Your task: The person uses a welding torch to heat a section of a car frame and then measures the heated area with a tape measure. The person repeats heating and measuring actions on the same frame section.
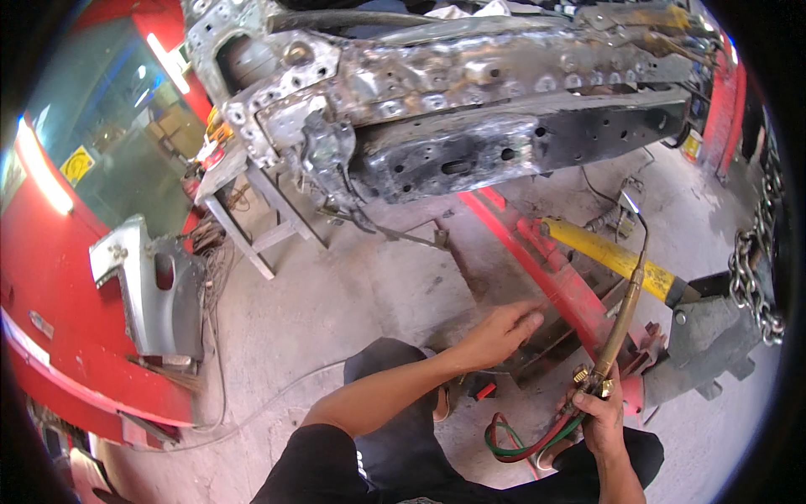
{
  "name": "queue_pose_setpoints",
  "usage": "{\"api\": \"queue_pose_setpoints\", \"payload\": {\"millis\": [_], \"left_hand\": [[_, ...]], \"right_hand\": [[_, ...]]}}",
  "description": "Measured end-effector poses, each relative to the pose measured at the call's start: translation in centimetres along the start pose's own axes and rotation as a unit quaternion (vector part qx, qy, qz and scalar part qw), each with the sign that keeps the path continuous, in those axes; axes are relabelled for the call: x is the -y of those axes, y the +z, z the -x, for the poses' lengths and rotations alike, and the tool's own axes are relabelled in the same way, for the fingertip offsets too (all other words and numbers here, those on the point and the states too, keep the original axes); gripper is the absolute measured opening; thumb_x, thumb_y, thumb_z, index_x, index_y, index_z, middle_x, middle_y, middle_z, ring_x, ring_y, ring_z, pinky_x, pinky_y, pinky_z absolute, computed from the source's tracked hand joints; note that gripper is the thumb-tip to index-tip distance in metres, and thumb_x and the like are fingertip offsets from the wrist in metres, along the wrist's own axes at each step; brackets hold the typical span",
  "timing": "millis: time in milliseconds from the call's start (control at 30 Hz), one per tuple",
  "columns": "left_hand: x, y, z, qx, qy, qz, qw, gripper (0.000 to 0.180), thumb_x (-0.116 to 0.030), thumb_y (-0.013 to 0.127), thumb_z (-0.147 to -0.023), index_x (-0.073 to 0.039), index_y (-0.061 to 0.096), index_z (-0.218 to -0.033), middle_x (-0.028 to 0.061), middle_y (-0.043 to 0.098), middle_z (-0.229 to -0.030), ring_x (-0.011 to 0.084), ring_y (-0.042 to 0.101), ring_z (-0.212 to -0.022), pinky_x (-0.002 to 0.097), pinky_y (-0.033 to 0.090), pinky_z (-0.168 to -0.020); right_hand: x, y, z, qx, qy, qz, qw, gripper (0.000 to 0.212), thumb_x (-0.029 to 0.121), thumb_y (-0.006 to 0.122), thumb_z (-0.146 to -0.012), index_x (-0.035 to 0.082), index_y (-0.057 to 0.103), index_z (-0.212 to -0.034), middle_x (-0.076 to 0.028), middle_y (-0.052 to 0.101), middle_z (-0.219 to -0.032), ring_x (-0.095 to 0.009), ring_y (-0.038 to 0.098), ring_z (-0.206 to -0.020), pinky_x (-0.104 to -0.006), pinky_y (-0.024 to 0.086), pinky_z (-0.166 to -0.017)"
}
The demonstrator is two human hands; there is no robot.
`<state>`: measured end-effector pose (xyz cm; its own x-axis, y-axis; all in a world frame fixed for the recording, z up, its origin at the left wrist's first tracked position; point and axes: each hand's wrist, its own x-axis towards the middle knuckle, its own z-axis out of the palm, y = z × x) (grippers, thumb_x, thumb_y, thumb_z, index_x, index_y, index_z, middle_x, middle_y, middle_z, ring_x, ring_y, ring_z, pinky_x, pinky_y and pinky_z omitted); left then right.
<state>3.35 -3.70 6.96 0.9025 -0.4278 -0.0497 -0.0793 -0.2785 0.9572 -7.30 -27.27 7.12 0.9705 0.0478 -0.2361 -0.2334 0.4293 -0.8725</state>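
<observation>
My right hand (pixel 598 412) is wrapped round the valve end of a brass gas torch (pixel 622 323), which points up and away. Its thin neck bends at the top and ends in a bright white streak. Red and green hoses (pixel 512 454) loop from the torch's lower end. My left hand (pixel 501 336) is closed in front of my knee, fingertips pressed together; whatever they may hold is too small to make out. Ahead of both hands is a bare metal vehicle frame section (pixel 453 71), with a black perforated beam (pixel 504 151) under it.
A red stand beam (pixel 537 269) and a yellow cylinder (pixel 609 248) lie beyond my hands. At right, a chain (pixel 747 281) hangs by a grey metal arm (pixel 714 344). A silver body panel (pixel 151 290) leans at left, near a trestle (pixel 264 218). A hose (pixel 277 391) crosses the floor.
</observation>
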Motion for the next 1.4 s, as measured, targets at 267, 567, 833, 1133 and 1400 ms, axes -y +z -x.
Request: {"api": "queue_pose_setpoints", "payload": {"millis": [267, 567, 833, 1133, 1400], "left_hand": [[1.0, -0.3, 0.4, -0.057, 0.114, -0.023, 0.992, 0.048, -0.027, 0.057, -0.105, 0.003, 0.053, -0.142, 0.0096, 0.069, -0.104, 0.0125, 0.059, -0.084, 0.0306, 0.05, -0.076], [0.4, -1.5, 1.2, -0.075, 0.1, -0.03, 0.992, 0.047, -0.027, 0.057, -0.104, 0.003, 0.055, -0.14, 0.0163, 0.071, -0.108, 0.0165, 0.062, -0.082, 0.0345, 0.052, -0.076], [-0.5, -1.4, 1.7, -0.105, 0.158, -0.034, 0.981, 0.047, -0.026, 0.058, -0.103, 0.003, 0.055, -0.139, 0.0215, 0.069, -0.112, 0.0283, 0.067, -0.092, 0.0408, 0.052, -0.084], [-0.2, -1.0, 1.7, -0.117, 0.17, -0.034, 0.978, 0.046, -0.022, 0.061, -0.1, 0.006, 0.054, -0.136, 0.0254, 0.069, -0.107, 0.0346, 0.068, -0.097, 0.0424, 0.051, -0.087], [-0.3, -0.8, 1.7, -0.102, 0.126, -0.046, 0.986, 0.047, -0.021, 0.062, -0.099, 0.006, 0.055, -0.136, 0.0251, 0.069, -0.106, 0.0324, 0.069, -0.096, 0.042, 0.051, -0.087]], "right_hand": [[-0.7, 0.3, -0.1, 0.016, 0.009, 0.023, 1.0, 0.097, 0.012, 0.078, -0.066, 0.007, 0.028, -0.149, -0.012, 0.055, -0.103, -0.024, 0.065, -0.076, -0.0424, 0.062, -0.067], [-1.2, 1.1, -0.6, 0.041, 0.003, 0.037, 0.998, 0.094, 0.012, 0.077, -0.068, 0.004, 0.029, -0.148, -0.01, 0.056, -0.097, -0.026, 0.066, -0.071, -0.0408, 0.06, -0.065], [-2.1, 0.9, -0.9, 0.036, -0.041, 0.049, 0.997, 0.085, 0.012, 0.077, -0.069, 0.004, 0.036, -0.144, -0.007, 0.056, -0.101, -0.022, 0.064, -0.072, -0.038, 0.06, -0.06], [-2.6, 1.1, -1.2, 0.034, -0.038, 0.067, 0.996, 0.091, 0.015, 0.078, -0.069, 0.004, 0.033, -0.147, -0.009, 0.057, -0.103, -0.023, 0.065, -0.074, -0.0383, 0.06, -0.06], [-2.4, 2.1, -1.2, 0.038, -0.046, 0.09, 0.994, 0.093, 0.018, 0.078, -0.068, 0.004, 0.032, -0.148, -0.009, 0.057, -0.097, -0.023, 0.064, -0.074, -0.0391, 0.06, -0.065]]}}
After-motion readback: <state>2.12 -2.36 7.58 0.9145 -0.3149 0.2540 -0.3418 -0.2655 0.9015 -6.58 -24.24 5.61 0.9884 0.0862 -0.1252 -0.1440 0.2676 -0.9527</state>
